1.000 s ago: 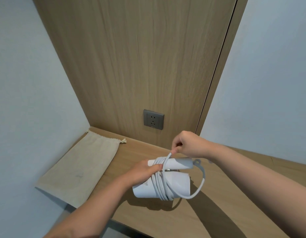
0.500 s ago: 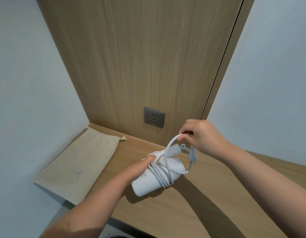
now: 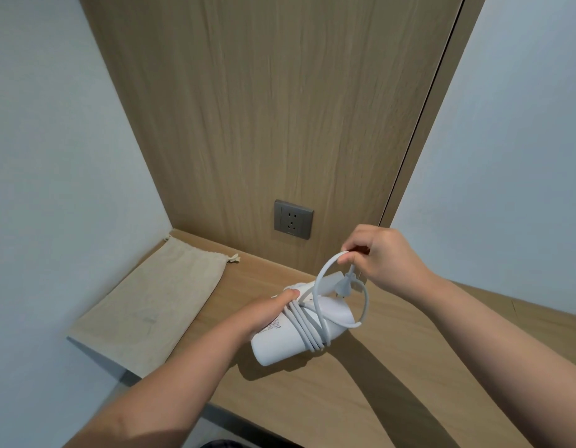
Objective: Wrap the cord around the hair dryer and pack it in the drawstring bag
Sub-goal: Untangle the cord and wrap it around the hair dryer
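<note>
- Head view, as I watch remotely: the wooden surface (image 3: 393, 399) carries everything, and the work is over its middle.
- The drawstring bag (image 3: 157, 305) lies flat along the left end, with its gathered mouth toward the back-left corner. It looks closed, so I judge opening it will need a hand I cannot spare yet.
- The hair dryer (image 3: 277, 347) sits tilted near the middle. I cannot tell whether it rests on the surface or hangs just above it.
- My left hand (image 3: 267, 313) wraps around the dryer, thumb pressing on the coils. If that thumb eases off, I expect the turns to slacken.
- My right hand (image 3: 383, 263) is above the dryer toward the back edge, its curled fingers pinching the loose end.
- The cord (image 3: 307, 331) makes several tight turns around the body, but the last loop stands wide and free. If I let it go untucked, it would likely spring off and unwind.
- The plug (image 3: 348, 282) dangles just below the pinch and could snag that loop or the bag's mouth.
</note>
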The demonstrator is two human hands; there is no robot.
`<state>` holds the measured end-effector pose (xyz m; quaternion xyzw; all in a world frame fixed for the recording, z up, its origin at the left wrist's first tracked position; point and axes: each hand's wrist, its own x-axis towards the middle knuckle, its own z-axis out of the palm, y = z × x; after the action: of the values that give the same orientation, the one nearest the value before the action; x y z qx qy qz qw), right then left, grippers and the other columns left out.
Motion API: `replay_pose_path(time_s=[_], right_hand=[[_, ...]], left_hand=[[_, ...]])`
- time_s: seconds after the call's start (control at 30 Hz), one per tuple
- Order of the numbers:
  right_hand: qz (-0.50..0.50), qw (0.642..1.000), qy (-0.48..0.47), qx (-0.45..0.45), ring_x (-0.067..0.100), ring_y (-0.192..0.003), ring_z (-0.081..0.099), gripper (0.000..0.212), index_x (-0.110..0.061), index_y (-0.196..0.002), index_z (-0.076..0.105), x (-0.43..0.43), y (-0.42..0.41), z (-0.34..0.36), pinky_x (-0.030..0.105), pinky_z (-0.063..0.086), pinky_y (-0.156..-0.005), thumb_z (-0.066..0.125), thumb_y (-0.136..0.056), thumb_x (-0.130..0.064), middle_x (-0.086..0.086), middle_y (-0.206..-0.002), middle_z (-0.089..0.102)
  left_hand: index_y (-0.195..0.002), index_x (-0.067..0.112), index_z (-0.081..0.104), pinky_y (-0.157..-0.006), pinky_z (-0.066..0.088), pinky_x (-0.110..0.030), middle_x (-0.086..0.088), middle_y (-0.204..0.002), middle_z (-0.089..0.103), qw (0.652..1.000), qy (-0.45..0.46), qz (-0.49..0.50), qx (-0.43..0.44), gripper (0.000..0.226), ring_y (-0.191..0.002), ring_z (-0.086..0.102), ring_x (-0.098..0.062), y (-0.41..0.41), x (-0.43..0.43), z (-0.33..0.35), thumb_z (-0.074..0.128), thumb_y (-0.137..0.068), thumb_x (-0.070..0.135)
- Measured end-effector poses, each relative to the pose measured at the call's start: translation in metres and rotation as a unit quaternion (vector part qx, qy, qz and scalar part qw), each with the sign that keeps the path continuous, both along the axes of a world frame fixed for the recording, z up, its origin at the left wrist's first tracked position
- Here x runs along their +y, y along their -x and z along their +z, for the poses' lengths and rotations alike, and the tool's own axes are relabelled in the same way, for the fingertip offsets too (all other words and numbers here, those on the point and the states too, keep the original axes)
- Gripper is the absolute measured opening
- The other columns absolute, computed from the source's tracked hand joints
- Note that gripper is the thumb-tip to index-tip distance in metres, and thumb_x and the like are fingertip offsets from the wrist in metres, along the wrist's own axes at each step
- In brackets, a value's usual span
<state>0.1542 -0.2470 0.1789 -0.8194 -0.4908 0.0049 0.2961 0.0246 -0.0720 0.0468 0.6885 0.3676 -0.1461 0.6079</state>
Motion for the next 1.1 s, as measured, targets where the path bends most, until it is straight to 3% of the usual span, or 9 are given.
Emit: replay_pose_path(time_s=[0.17, 0.4, 0.47, 0.57, 0.7, 0.77, 0.87, 0.93, 1.1], right_hand=[[0.024, 0.996, 0.017, -0.089, 0.018, -0.062, 0.051, 0.015, -0.007, -0.077, 0.071, 0.001, 0.0, -0.002, 0.016, 0.033, -0.055, 0.07, -0.081, -0.021, -0.001, -0.077, 0.057], [0.045, 0.982, 0.025, -0.184, 0.028, -0.048, 0.056, 0.013, -0.009, -0.065, 0.069, 0.009, -0.002, 0.0, 0.026, 0.037, -0.045, 0.064, -0.074, -0.017, 0.006, -0.068, 0.061], [0.064, 0.979, 0.04, -0.188, 0.027, -0.048, 0.056, 0.013, -0.01, -0.064, 0.068, 0.007, -0.002, 0.002, 0.026, 0.041, -0.043, 0.062, -0.073, -0.017, 0.005, -0.066, 0.06], [0.101, 0.976, 0.07, -0.182, 0.024, -0.048, 0.054, 0.013, -0.01, -0.062, 0.067, 0.002, 0.002, 0.001, 0.021, 0.033, -0.047, 0.062, -0.072, -0.016, 0.003, -0.065, 0.059], [0.058, 0.981, 0.096, -0.161, 0.03, -0.068, 0.059, 0.015, -0.006, -0.079, 0.071, -0.003, -0.007, -0.007, 0.028, 0.039, -0.056, 0.059, -0.086, -0.013, 0.007, -0.082, 0.062], [0.026, 0.984, 0.097, -0.15, 0.033, -0.076, 0.06, 0.016, -0.006, -0.088, 0.071, -0.005, -0.015, -0.007, 0.033, 0.044, -0.063, 0.057, -0.088, -0.014, 0.009, -0.089, 0.062], [-0.015, 0.989, 0.079, -0.127, 0.03, -0.078, 0.06, 0.016, -0.007, -0.092, 0.073, -0.008, -0.023, -0.004, 0.028, 0.04, -0.066, 0.059, -0.088, -0.015, 0.009, -0.091, 0.063], [-0.019, 0.991, 0.076, -0.109, 0.029, -0.08, 0.06, 0.016, -0.006, -0.093, 0.074, -0.008, -0.023, -0.004, 0.027, 0.039, -0.067, 0.061, -0.087, -0.015, 0.009, -0.092, 0.064], [-0.012, 0.992, 0.07, -0.1, 0.026, -0.078, 0.061, 0.016, -0.006, -0.09, 0.074, -0.004, -0.015, -0.006, 0.026, 0.04, -0.067, 0.065, -0.084, -0.018, 0.009, -0.09, 0.066]], left_hand=[[-0.111, 0.011, 0.07, -0.098, 0.05, -0.046, -0.013, -0.102, 0.075, 0.999, 0.047, 0.024, -0.004, 0.06, -0.1, 0.069, -0.032, 0.001, 0.001, 0.003, 0.052, -0.081, 0.061], [-0.113, 0.012, 0.069, -0.098, 0.05, -0.048, -0.013, -0.104, 0.074, 0.998, 0.052, 0.032, -0.017, 0.063, -0.1, 0.069, -0.032, -0.005, 0.0, 0.012, 0.051, -0.079, 0.062], [-0.112, 0.012, 0.069, -0.098, 0.05, -0.047, -0.013, -0.103, 0.075, 0.997, 0.056, 0.038, -0.021, 0.062, -0.099, 0.07, -0.032, -0.007, 0.0, 0.012, 0.052, -0.077, 0.061], [-0.112, 0.012, 0.069, -0.09, 0.053, -0.043, -0.014, -0.102, 0.074, 0.995, 0.074, 0.056, -0.035, 0.054, -0.095, 0.07, -0.031, -0.01, 0.0, 0.015, 0.05, -0.087, 0.056], [-0.115, 0.013, 0.067, -0.089, 0.052, -0.041, -0.016, -0.106, 0.074, 0.994, 0.083, 0.053, -0.05, 0.054, -0.098, 0.069, -0.032, -0.015, 0.003, 0.022, 0.048, -0.09, 0.057], [-0.113, 0.015, 0.069, -0.094, 0.051, -0.042, -0.013, -0.104, 0.075, 0.996, 0.062, 0.04, -0.041, 0.061, -0.099, 0.07, -0.031, -0.018, 0.004, 0.028, 0.051, -0.081, 0.063], [-0.11, 0.018, 0.07, -0.097, 0.051, -0.046, -0.008, -0.101, 0.076, 0.999, 0.026, 0.03, -0.032, 0.075, -0.095, 0.072, -0.026, -0.023, 0.006, 0.028, 0.057, -0.059, 0.072], [-0.109, 0.02, 0.069, -0.095, 0.053, -0.046, -0.006, -0.101, 0.075, 0.999, 0.002, 0.028, -0.034, 0.076, -0.093, 0.072, -0.025, -0.026, 0.006, 0.027, 0.058, -0.055, 0.073], [-0.105, 0.02, 0.068, -0.079, 0.052, -0.033, -0.003, -0.101, 0.072, 0.997, -0.045, 0.01, -0.061, 0.05, -0.09, 0.069, -0.02, -0.027, -0.008, 0.037, 0.057, -0.077, 0.059]])
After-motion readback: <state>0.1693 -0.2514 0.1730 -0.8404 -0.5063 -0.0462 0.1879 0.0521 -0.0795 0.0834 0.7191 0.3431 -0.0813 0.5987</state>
